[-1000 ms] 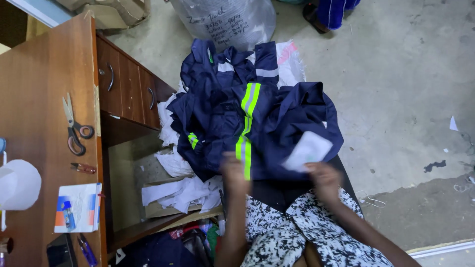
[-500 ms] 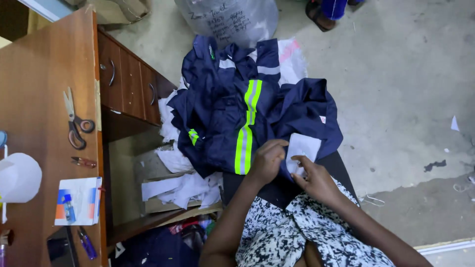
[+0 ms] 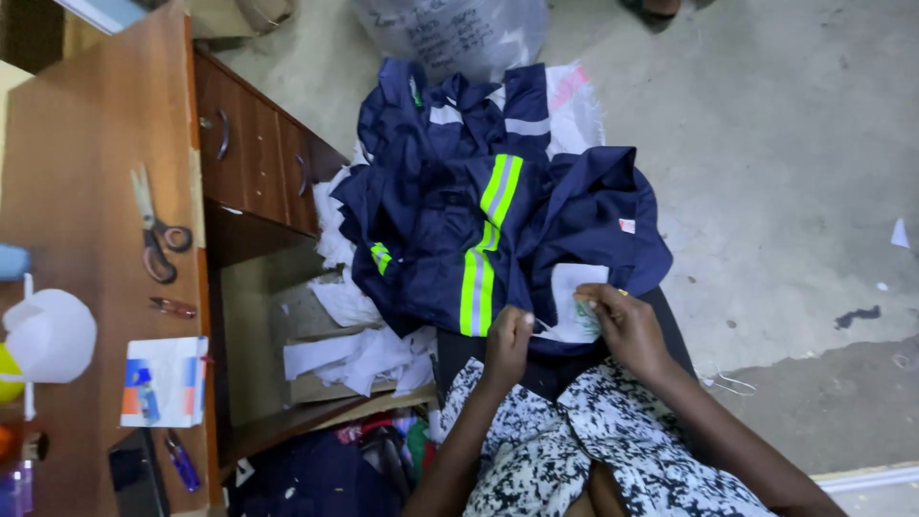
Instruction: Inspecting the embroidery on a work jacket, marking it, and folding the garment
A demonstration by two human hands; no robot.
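Note:
A navy work garment point(image 3: 498, 220) with yellow-green and grey reflective stripes lies piled over my lap and down to the floor. My right hand point(image 3: 624, 324) pinches a white fabric patch point(image 3: 572, 299) against the garment's near edge. My left hand point(image 3: 507, 340) is just left of the patch, fingers pinched together. A thin thread point(image 3: 542, 326) seems to run from them to the patch. I cannot make out a needle. My lap is covered by a black-and-white patterned cloth point(image 3: 565, 440).
A wooden desk point(image 3: 96, 220) with drawers stands at the left. It carries scissors point(image 3: 153, 230), a white jug point(image 3: 48, 335) and a small white box point(image 3: 163, 381). White fabric scraps point(image 3: 354, 349) lie under the desk. A clear plastic bag point(image 3: 450, 33) sits at the far end on the concrete floor point(image 3: 785, 172).
The white patch was held up loose in my right hand, then brought down onto the garment. My left hand has drawn back to the lower left of the patch.

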